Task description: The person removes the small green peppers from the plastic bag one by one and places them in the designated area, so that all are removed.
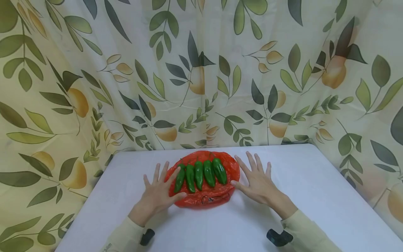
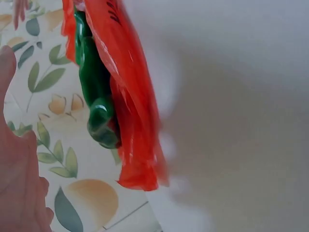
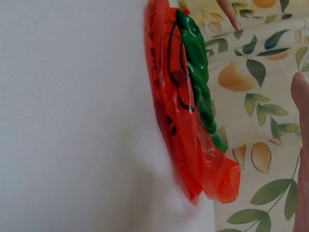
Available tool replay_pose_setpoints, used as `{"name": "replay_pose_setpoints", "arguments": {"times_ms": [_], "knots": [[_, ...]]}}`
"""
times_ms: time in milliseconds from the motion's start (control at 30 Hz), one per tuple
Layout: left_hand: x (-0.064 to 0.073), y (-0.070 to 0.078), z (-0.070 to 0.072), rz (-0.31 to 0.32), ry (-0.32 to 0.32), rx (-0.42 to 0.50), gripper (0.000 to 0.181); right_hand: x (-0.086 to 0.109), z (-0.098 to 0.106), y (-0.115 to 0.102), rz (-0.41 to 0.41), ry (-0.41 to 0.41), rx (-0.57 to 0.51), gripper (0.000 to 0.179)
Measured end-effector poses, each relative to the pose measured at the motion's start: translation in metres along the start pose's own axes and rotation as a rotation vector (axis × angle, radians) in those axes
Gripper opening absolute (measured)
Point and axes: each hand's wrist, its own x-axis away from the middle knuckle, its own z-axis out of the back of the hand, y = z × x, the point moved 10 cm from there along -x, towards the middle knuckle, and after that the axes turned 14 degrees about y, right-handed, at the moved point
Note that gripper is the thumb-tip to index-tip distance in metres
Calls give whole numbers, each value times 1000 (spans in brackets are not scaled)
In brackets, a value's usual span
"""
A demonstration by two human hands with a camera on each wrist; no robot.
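We see the peppers (image 1: 198, 175) between the spread, empty fingers of the left hand (image 1: 160, 193) and right hand (image 1: 259, 184) — side by side on a red bag (image 1: 195, 201), long axes running roughly away from the wrists. The left fingers are nearer, overlapping the end pepper (image 1: 179, 182) in the head view; we cannot tell whether they touch. White table (image 1: 207, 231) lies beneath — leafy curtain (image 1: 207, 77) beyond the fingertips.

On the white table (image 1: 217, 231) lies 1 red plastic bag (image 1: 214, 194) — crinkled, with black print.
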Motion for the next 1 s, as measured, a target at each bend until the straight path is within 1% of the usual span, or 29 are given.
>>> {"name": "replay_pose_setpoints", "arguments": {"times_ms": [233,333,533,700,867,1000], "knots": [[-3,-10,-4,-6,-13,15,92,-1,-6,-2,-7,-17,-18,88],[-5,-16,-6,-3,-32,30,95,-2,-9,-5,-5,-25,-30,89],[-8,-31,-10,13,-70,95,104,-5,-15,-12,5,-43,-37,89],[-13,-43,-16,24,-98,116,111,-6,-20,-12,7,-65,-41,89],[-20,-47,-24,26,-118,131,112,-8,-26,-13,19,-79,-68,89],[-23,-49,-29,23,-135,126,110,-9,-34,-16,39,-106,-116,89]]}}
